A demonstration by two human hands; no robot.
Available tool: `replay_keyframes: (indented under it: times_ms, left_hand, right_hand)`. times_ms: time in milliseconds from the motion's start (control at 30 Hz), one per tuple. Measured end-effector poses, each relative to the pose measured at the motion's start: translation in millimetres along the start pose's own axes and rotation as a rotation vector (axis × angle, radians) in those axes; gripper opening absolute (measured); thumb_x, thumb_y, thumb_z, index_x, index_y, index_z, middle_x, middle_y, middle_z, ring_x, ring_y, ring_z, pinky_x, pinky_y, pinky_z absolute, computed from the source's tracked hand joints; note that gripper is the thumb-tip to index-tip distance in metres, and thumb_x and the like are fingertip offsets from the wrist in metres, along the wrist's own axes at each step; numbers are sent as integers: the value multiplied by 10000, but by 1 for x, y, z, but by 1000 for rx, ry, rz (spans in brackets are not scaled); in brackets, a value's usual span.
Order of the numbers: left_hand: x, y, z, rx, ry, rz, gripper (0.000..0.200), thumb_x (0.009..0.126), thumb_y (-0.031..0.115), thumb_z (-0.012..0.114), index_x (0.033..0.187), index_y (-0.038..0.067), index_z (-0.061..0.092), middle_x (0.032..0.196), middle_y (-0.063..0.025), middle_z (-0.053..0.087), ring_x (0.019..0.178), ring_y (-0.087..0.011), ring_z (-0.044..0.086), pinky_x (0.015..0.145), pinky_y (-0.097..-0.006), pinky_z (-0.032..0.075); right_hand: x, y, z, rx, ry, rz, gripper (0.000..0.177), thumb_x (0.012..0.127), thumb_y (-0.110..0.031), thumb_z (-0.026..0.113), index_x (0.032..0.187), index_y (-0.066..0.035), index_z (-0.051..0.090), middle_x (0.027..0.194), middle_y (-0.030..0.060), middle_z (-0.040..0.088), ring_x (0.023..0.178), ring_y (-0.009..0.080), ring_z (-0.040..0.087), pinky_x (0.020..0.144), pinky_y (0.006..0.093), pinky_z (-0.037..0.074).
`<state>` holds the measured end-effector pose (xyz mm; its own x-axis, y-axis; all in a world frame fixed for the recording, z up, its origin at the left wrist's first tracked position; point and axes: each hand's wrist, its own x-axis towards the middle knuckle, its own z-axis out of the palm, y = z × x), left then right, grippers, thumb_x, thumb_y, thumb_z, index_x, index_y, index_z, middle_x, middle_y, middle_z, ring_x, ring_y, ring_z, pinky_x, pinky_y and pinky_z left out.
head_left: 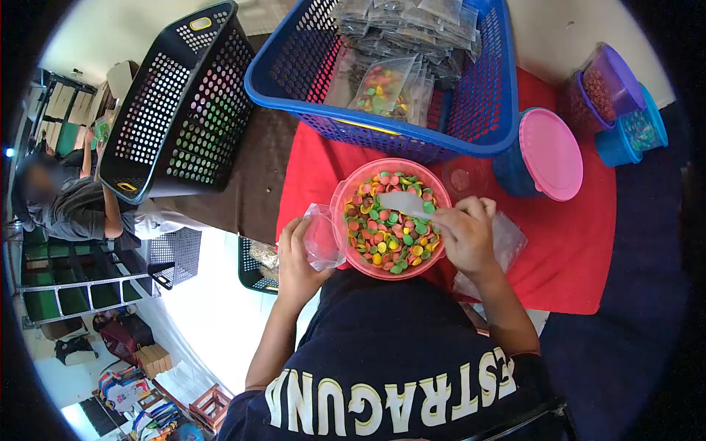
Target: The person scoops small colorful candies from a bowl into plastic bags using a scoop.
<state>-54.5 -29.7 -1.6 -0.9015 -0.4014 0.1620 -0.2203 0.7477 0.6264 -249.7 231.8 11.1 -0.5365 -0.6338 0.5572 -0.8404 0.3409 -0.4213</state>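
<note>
- Left hand (298, 257) grips a small clear plastic bag (321, 239), at nine o'clock of the round pink plastic bowl (390, 276).
- Right hand (467, 235) clamps a translucent white scoop (403, 202) over the bowl's multicoloured candy discs (386, 235).
- Blue mesh plastic basket (294, 73) sits at twelve o'clock.

Fisheye view with a black vignette all round; lines bend hard near the edges. Bright, even daylight. Floor (213, 309) at lower left is blown out white. Shadows soft, darkest under the blue basket (382, 125). Bowl (346, 192) at centre is sharp. Far-left face blurred.
</note>
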Motion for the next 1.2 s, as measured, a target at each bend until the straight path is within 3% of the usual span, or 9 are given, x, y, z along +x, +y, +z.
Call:
replay_keyframes:
  times_ms: [167, 233, 433, 633, 733, 1200]
  left_hand:
    - [0, 4, 1, -1, -13, 10, 980, 531, 26, 876, 1416, 52, 456, 1387, -202, 487, 1297, -407, 487, 1093, -497, 404]
    - [-1, 0, 0, 21, 1, 4, 987, 535, 30, 877, 1422, 56, 444, 1383, -203, 488, 1292, -413, 487, 1094, -499, 402]
    - [-3, -7, 1, 85, 35, -39, 977, 545, 41, 885, 1413, 56, 438, 1385, -207, 486, 1283, -424, 487, 1089, -508, 403]
    - [-4, -5, 3, 132, 26, -93, 958, 564, 45, 883, 1413, 60, 439, 1384, -203, 488, 1279, -422, 492, 1088, -507, 407]
    - [-4, -3, 2, 134, 15, -96, 958, 566, 43, 881, 1415, 63, 439, 1381, -201, 492, 1278, -418, 494, 1090, -505, 407]
    - [-3, -1, 0, 97, -39, -110, 984, 605, 46, 895, 1457, 70, 403, 1435, -200, 461, 1333, -416, 470, 1131, -508, 374]
  right_hand:
    - [-2, -14, 29, -54, -41, -77, 186, 789, -114, 787, 961, -159, 733, 994, -42, 758, 881, 173, 624, 821, 419, 343]
    - [-3, -21, 34, 77, -3, 114, 171, 811, -121, 784, 970, -157, 733, 936, -39, 739, 885, 164, 619, 838, 417, 333]
    - [-8, -28, 49, 127, -16, 189, 134, 842, -142, 770, 967, -152, 723, 814, -24, 654, 871, 178, 615, 854, 419, 323]
    - [-3, -27, 50, 132, -156, 369, 111, 879, -137, 728, 972, -134, 669, 874, 29, 663, 888, 231, 626, 869, 425, 336]
    - [-3, -27, 45, 252, -120, 426, 119, 887, -125, 716, 985, -123, 648, 898, 49, 665, 882, 250, 631, 867, 418, 344]
    - [-13, -17, 36, 369, -75, 535, 96, 916, -128, 701, 996, -102, 654, 931, 41, 657, 863, 222, 626, 884, 387, 331]
